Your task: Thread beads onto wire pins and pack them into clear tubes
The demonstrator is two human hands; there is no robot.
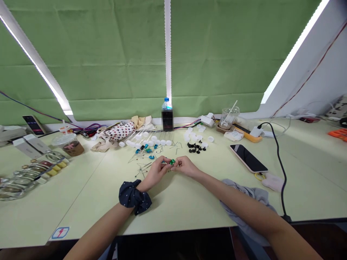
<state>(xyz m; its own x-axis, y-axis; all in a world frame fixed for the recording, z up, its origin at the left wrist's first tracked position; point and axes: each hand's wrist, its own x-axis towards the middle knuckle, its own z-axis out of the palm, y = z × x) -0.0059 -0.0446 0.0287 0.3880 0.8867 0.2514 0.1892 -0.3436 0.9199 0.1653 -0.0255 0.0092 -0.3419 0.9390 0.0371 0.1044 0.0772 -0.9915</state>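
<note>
A small shiny green piece is pinched between the fingertips of both hands, just above the table; its exact kind is too small to make out. My left hand, with a dark dotted scrunchie on the wrist, grips it from the left. From the other side, my right hand closes thumb and fingers on it. Beside my left hand lie thin metal wire pieces and several small blue pieces. Black round caps are heaped beyond my right hand.
White round caps and clear tubes lie farther back, near a bottle. Drink cups stand on either side. To the right are a phone and a black cable; grey cloth lies under my right arm.
</note>
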